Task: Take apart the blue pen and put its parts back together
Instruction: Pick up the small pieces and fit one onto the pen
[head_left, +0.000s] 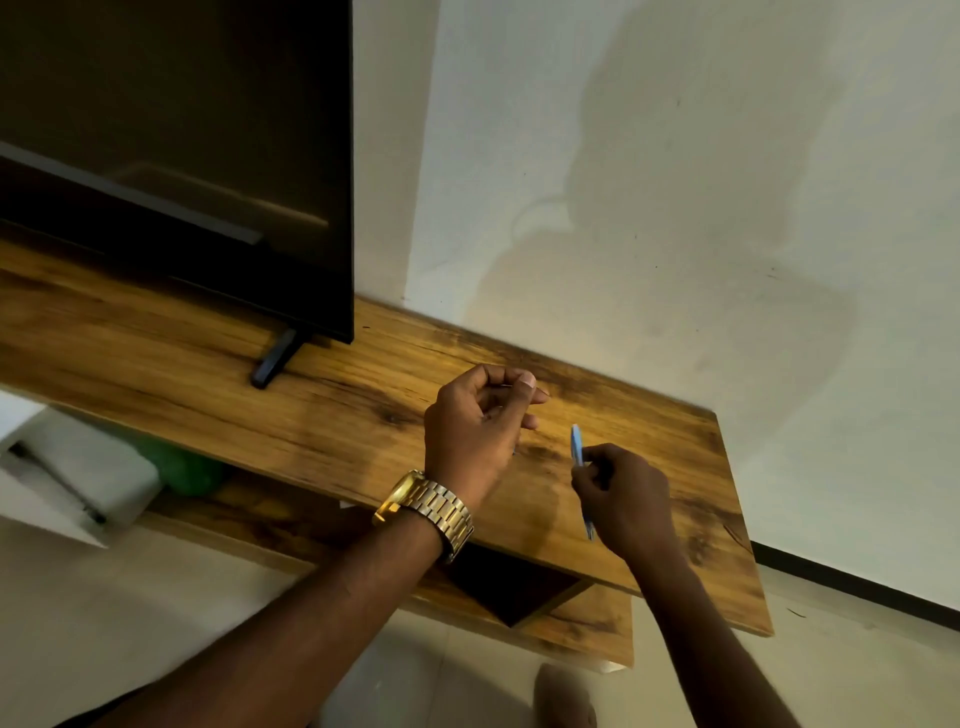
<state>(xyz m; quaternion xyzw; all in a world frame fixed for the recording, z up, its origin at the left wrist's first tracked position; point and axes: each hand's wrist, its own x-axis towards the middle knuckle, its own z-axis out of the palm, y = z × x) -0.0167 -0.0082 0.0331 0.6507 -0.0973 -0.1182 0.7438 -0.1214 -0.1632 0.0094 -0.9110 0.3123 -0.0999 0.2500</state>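
Observation:
My right hand (621, 499) is closed around the blue pen barrel (576, 446), which stands nearly upright; its upper end pokes out above my fingers and its lower end (589, 531) shows below my palm. To its left, my left hand (475, 423), with a gold watch on the wrist, is curled, thumb pressed against fingertips. A small bluish bit shows at that hand's lower edge (514, 451); what the fingers pinch is hidden. Both hands hover above the wooden tabletop (363, 395).
A black television (176, 156) stands on the left of the tabletop on a foot (272, 358). A white wall runs behind the table. Below the top are an open shelf (514, 587), a white object (78, 467) and something green (187, 467).

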